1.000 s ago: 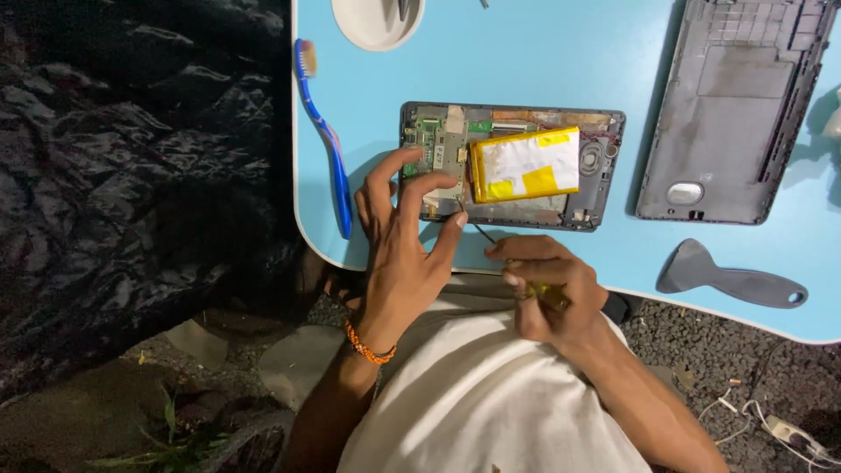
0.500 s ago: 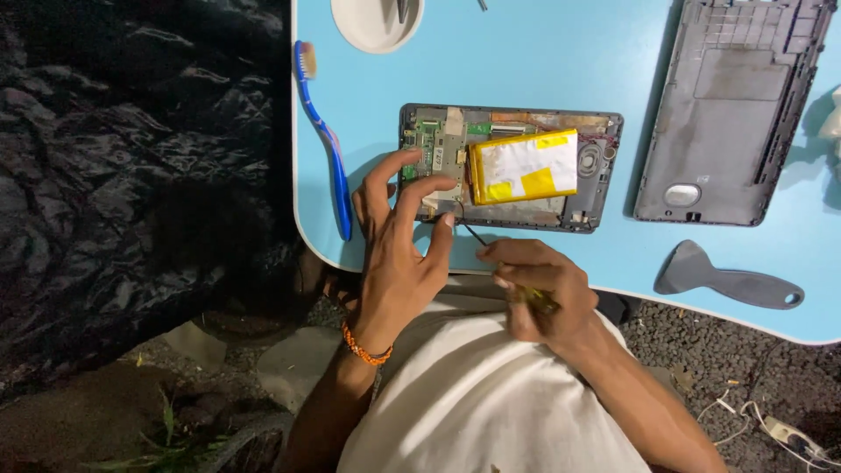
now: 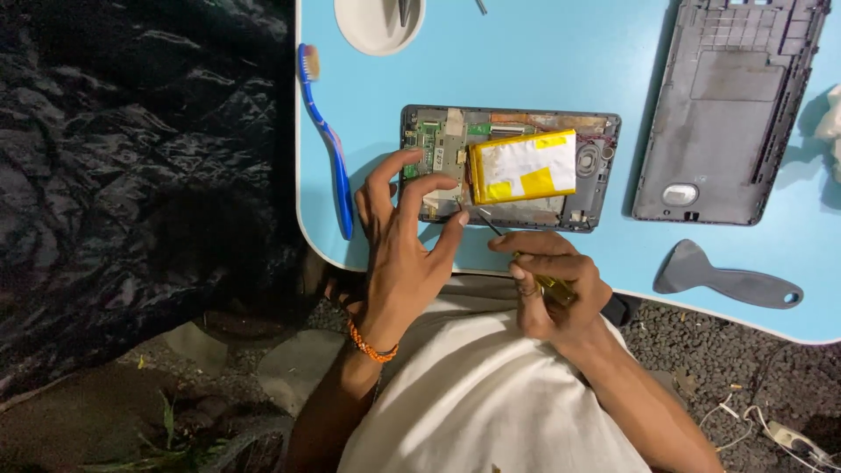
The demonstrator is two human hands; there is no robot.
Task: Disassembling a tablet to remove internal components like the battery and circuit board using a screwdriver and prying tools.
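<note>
We see one opened tablet lying flat near the front edge of the light blue desk, its circuit board bare and one silver battery with yellow tape resting on top. Our left hand is spread wide open, palm down, fingertips pressing on the tablet's left end over the green board, with the thumb at its lower edge; an orange bead bracelet circles that wrist. Our right hand is curled shut around one screwdriver with a yellowish handle, its thin dark shaft slanting up and left to the tablet's lower edge, just beside the left thumb. Both forearms reach up from the white shirt below.

Further out lie one blue toothbrush along the desk's left edge, one grey back cover at the right, one grey plastic scraper below it, and one white bowl at the top.
</note>
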